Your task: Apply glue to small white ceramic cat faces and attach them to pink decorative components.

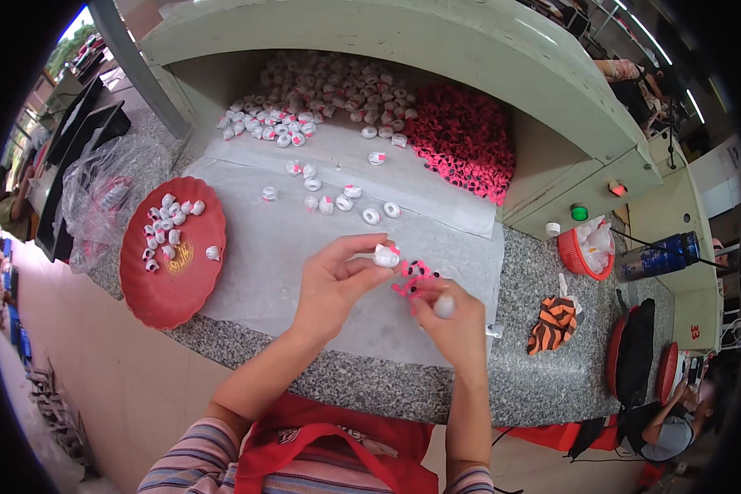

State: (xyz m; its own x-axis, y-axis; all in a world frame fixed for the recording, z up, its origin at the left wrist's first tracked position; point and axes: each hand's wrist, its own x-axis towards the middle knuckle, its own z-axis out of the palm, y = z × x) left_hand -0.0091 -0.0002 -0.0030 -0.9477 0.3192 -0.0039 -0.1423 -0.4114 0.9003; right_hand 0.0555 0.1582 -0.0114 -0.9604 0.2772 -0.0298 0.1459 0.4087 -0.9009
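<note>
Left hand (329, 281) pinching white piece (385, 256), right hand (461, 317) pink pieces (410, 288); gold lettering (179, 257) on tray (165, 301).

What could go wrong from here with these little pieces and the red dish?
The left hand pinches a small, pink-marked white piece, which could slip onto the paper sheet.
The right hand, holding a pale rounded thing, is close to small pink pieces and might nudge them.
The red scalloped dish sits at the counter's edge, so a bump might tip it.
</note>
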